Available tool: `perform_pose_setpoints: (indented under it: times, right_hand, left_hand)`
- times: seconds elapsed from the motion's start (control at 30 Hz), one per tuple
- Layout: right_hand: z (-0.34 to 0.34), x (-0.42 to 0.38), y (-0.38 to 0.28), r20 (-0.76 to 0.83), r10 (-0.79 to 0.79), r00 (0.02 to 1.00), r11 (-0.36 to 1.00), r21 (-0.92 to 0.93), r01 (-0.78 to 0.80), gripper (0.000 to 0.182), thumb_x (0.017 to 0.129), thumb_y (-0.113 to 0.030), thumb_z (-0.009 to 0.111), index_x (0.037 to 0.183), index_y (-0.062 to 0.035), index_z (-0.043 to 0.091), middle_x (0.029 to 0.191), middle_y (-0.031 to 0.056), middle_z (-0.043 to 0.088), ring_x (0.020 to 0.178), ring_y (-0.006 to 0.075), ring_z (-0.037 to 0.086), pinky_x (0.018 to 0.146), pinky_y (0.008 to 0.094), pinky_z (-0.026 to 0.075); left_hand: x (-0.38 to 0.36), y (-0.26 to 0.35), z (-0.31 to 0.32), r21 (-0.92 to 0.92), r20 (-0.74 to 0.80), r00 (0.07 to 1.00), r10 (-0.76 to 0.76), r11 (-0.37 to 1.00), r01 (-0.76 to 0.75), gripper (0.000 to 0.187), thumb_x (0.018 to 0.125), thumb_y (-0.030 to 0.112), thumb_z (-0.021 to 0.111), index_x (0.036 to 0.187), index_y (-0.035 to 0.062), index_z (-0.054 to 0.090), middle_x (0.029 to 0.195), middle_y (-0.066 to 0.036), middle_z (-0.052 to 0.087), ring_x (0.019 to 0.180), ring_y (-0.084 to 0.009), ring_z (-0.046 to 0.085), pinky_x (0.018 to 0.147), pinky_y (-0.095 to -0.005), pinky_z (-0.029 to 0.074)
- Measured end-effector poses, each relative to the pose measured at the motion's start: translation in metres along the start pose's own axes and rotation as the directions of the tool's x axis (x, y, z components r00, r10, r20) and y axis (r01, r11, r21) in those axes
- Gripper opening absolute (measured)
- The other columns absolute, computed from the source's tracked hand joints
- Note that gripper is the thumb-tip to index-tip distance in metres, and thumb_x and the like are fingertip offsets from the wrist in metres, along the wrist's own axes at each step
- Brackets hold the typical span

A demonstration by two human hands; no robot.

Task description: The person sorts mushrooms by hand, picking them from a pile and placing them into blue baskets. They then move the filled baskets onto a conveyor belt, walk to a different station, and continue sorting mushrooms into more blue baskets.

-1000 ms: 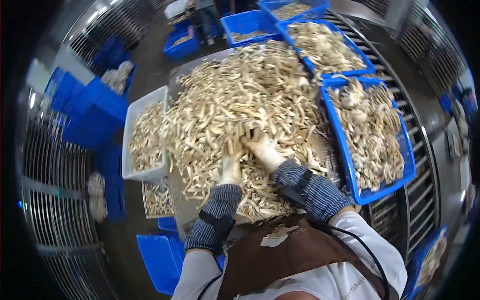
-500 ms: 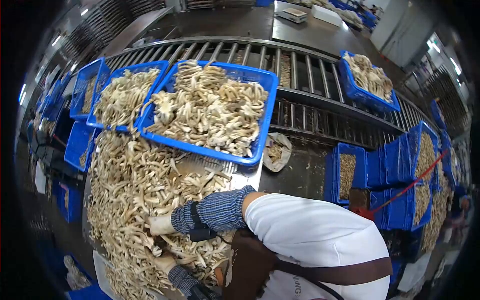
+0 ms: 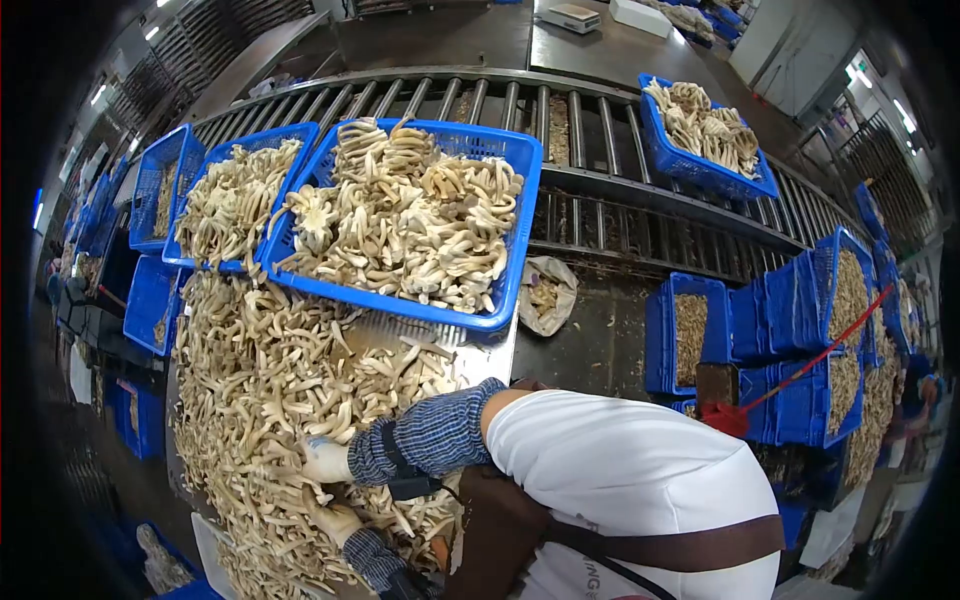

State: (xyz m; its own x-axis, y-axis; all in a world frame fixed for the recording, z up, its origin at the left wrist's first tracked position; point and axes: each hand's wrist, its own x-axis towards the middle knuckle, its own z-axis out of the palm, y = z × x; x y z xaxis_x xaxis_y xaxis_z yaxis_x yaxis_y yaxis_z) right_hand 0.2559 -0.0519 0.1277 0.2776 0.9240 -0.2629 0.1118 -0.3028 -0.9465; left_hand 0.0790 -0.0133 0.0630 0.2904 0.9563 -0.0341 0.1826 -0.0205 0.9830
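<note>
Both my hands wear pale gloves and are low in a large heap of loose cream-and-brown mushrooms (image 3: 240,400) on a metal table. My right hand (image 3: 326,460), below a blue checked sleeve with a dark wrist strap, lies among the mushrooms; its fingertips are mostly hidden. Just below it, my left hand (image 3: 336,522) has its fingers bent round a pale mushroom (image 3: 318,493) between the two hands. Beyond my right arm, a blue crate (image 3: 490,320) full of bundled mushrooms rests at the table's far edge.
A second mushroom-filled crate (image 3: 310,135) stands beside the large one. Behind runs a roller conveyor (image 3: 510,105), bearing another mushroom crate (image 3: 765,185) on the right. Stacked blue crates (image 3: 740,330) and an open sack (image 3: 548,296) are on the floor; a red-handled tool (image 3: 725,418) leans there.
The view has shifted slightly, moving the crates a little left. My hands remain low in the heap; a pale mushroom now shows between them, and my left hand has turned more upward.
</note>
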Motion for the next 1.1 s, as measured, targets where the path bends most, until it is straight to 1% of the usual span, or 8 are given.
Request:
perform_pose_setpoints:
  times: [0.07, 0.2, 0.37, 0.73, 0.87, 0.93, 1.0, 1.1]
  right_hand:
    - [-0.027, -0.032, -0.027, 0.029, 0.167, 0.986, 0.936, 0.311, -0.167, 0.034, 0.087, -0.019, 0.051, 0.112, 0.0042, 0.05, 0.1, 0.0273, 0.061, 0.096, 0.0377, 0.062, 0.083, 0.0435, 0.047]
    - [0.01, 0.0, -0.001, -0.059, -0.035, 0.998, 0.998, 0.046, 0.038, 0.034, 0.085, -0.014, 0.051, 0.113, 0.0047, 0.05, 0.097, 0.0286, 0.06, 0.096, 0.0408, 0.06, 0.086, 0.0436, 0.046]
    - [0.01, -0.029, -0.013, -0.02, -0.279, 0.96, 0.96, 0.011, 0.28, 0.036, 0.084, -0.011, 0.046, 0.113, 0.0078, 0.053, 0.097, 0.0319, 0.058, 0.096, 0.0448, 0.057, 0.088, 0.0442, 0.045]
    - [-0.055, -0.004, -0.038, 0.412, 0.072, 0.908, 0.8, 0.52, -0.3, 0.033, 0.095, -0.02, 0.062, 0.106, 0.0106, 0.064, 0.084, 0.0189, 0.068, 0.07, 0.0232, 0.066, 0.062, 0.034, 0.053]
    - [-0.042, 0.013, -0.012, 0.111, -0.327, 0.938, 0.941, 0.131, 0.313, 0.027, 0.093, -0.018, 0.063, 0.105, 0.0061, 0.064, 0.076, 0.0164, 0.067, 0.063, 0.023, 0.065, 0.056, 0.0362, 0.053]
    - [-0.028, 0.026, 0.004, -0.046, -0.612, 0.79, 0.787, -0.135, 0.602, 0.029, 0.089, -0.022, 0.068, 0.107, 0.0002, 0.064, 0.074, 0.0127, 0.066, 0.061, 0.0233, 0.064, 0.054, 0.0375, 0.052]
    - [-0.067, -0.014, -0.051, 0.415, 0.204, 0.887, 0.883, 0.312, -0.35, 0.037, 0.089, -0.025, 0.067, 0.118, -0.0042, 0.059, 0.084, 0.0126, 0.064, 0.075, 0.0245, 0.065, 0.068, 0.0397, 0.054]
    - [-0.03, 0.014, -0.022, 0.096, 0.26, 0.961, 0.914, 0.295, -0.277, 0.047, 0.086, -0.021, 0.07, 0.122, 0.0018, 0.052, 0.095, 0.018, 0.068, 0.072, 0.0248, 0.064, 0.066, 0.0376, 0.053]
  left_hand:
    - [0.0, -0.007, -0.008, 0.605, 0.105, 0.917, 0.385, 0.707, -0.366, 0.05, 0.097, 0.022, 0.057, 0.14, -0.0004, 0.045, 0.128, -0.014, 0.056, 0.103, -0.0214, 0.06, 0.088, -0.0308, 0.048]
    - [-0.007, 0.059, 0.032, -0.568, 0.016, 0.905, -0.426, 0.74, 0.359, 0.048, 0.096, 0.02, 0.056, 0.14, 0.0044, 0.047, 0.131, -0.013, 0.055, 0.108, -0.0215, 0.057, 0.096, -0.0286, 0.045]
    - [0.018, 0.024, -0.006, -0.546, -0.064, 0.923, -0.38, 0.787, 0.287, 0.047, 0.092, 0.024, 0.063, 0.131, 0.0004, 0.054, 0.119, -0.011, 0.061, 0.099, -0.0214, 0.06, 0.09, -0.0302, 0.048]
    - [0.014, 0.08, 0.009, -0.475, 0.022, 0.92, -0.391, 0.806, 0.354, 0.05, 0.093, 0.017, 0.064, 0.137, 0.0004, 0.046, 0.12, -0.015, 0.061, 0.105, -0.022, 0.061, 0.087, -0.0351, 0.053]
    - [0.009, 0.083, 0.007, -0.702, 0.102, 0.909, -0.405, 0.618, 0.354, 0.046, 0.09, 0.013, 0.065, 0.131, -0.0011, 0.049, 0.121, -0.014, 0.059, 0.111, -0.0229, 0.057, 0.094, -0.0358, 0.05]
    - [-0.003, 0.078, 0.0, 0.41, 0.136, 0.975, 0.176, 0.886, -0.218, 0.039, 0.094, 0.013, 0.057, 0.13, 0.0001, 0.049, 0.12, -0.015, 0.059, 0.108, -0.023, 0.058, 0.092, -0.0364, 0.051]
    - [0.011, 0.054, -0.014, 0.036, 0.15, 0.988, 0.039, 0.998, -0.045, 0.038, 0.096, 0.015, 0.051, 0.132, 0.0016, 0.048, 0.123, -0.016, 0.058, 0.108, -0.0251, 0.058, 0.097, -0.0375, 0.047]
    - [0.022, 0.045, -0.023, -0.431, 0.188, 0.976, -0.108, 0.884, 0.181, 0.04, 0.096, 0.016, 0.049, 0.133, 0.0025, 0.049, 0.125, -0.015, 0.058, 0.108, -0.0264, 0.058, 0.1, -0.0397, 0.045]
